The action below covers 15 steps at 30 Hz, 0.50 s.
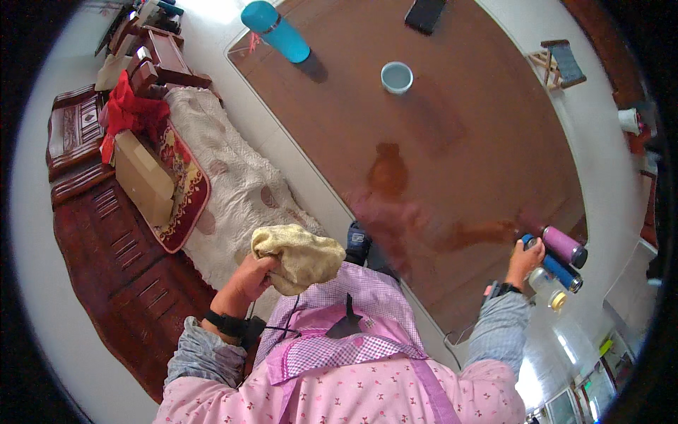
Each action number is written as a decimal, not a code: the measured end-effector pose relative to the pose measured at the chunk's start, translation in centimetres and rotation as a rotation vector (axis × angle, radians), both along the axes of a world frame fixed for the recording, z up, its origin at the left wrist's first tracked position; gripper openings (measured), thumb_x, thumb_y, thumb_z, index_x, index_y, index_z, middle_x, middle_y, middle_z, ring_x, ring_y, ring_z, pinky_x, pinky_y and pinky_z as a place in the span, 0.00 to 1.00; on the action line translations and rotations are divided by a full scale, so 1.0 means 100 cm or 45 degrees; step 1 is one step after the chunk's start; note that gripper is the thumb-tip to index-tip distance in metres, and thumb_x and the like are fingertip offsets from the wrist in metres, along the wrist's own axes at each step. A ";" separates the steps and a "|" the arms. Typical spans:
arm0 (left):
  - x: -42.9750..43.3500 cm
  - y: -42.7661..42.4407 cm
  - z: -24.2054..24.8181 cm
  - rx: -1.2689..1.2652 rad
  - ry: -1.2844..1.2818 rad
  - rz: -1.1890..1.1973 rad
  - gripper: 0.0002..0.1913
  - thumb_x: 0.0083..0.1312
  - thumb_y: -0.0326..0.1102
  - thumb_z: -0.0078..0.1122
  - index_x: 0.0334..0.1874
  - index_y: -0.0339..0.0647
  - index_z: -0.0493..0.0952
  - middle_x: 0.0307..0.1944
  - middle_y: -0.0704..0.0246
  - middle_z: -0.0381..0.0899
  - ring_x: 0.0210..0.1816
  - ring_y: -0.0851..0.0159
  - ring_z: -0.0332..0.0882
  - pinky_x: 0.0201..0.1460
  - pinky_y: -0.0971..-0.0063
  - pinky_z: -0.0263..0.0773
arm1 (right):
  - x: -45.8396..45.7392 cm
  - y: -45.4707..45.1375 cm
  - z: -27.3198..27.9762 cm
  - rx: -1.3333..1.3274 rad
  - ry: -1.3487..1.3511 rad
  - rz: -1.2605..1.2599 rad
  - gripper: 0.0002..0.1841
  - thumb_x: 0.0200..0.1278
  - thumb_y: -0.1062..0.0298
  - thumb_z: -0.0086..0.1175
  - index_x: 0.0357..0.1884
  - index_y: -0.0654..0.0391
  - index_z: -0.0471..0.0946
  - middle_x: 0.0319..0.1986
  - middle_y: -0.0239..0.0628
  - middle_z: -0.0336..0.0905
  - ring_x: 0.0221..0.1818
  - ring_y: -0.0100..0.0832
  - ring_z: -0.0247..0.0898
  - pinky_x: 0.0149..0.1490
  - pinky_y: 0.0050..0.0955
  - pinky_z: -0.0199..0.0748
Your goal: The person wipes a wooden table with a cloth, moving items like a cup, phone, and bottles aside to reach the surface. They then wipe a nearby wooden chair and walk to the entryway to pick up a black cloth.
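Note:
My left hand grips a crumpled pale-yellow cloth, held up over my lap beside the table. At the right, my right hand has its fingers around one end of a blue bottle. Close by are a pink bottle with a dark cap and a clear bottle with a yellow cap. The glossy brown tabletop spreads before me and reflects my arm. On it stands a small light-blue-rimmed bowl, seemingly with liquid inside.
A turquoise flask and a dark phone are at the table's far side. To the left stands a carved wooden bench with a quilted cover and cardboard. A folding stool is beyond the right edge.

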State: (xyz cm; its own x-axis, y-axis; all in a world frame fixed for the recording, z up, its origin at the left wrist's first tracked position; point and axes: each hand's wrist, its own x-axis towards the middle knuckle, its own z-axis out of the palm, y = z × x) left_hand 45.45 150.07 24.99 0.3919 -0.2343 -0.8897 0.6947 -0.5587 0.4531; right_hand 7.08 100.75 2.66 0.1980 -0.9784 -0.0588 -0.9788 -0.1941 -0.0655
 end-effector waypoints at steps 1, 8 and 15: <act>0.001 0.001 -0.001 0.019 0.036 0.137 0.26 0.60 0.24 0.50 0.64 0.37 0.69 0.55 0.63 0.77 0.54 0.58 0.79 0.55 0.66 0.78 | 0.025 0.010 0.011 -0.026 -0.059 0.145 0.33 0.54 0.64 0.67 0.63 0.61 0.68 0.60 0.52 0.68 0.64 0.49 0.64 0.68 0.44 0.61; 0.005 -0.015 -0.005 -0.358 0.017 0.351 0.23 0.59 0.26 0.54 0.59 0.37 0.73 0.50 0.65 0.79 0.47 0.62 0.81 0.43 0.71 0.77 | 0.274 0.054 0.101 0.116 -1.017 0.767 0.39 0.54 0.61 0.68 0.68 0.58 0.63 0.64 0.50 0.65 0.68 0.50 0.58 0.71 0.44 0.56; 0.015 -0.027 -0.008 -0.410 -0.237 0.054 0.21 0.60 0.30 0.55 0.57 0.35 0.74 0.48 0.66 0.80 0.41 0.67 0.80 0.38 0.75 0.76 | 0.344 0.068 0.145 0.104 -0.948 0.596 0.50 0.45 0.59 0.74 0.71 0.51 0.57 0.66 0.45 0.60 0.67 0.48 0.59 0.69 0.42 0.62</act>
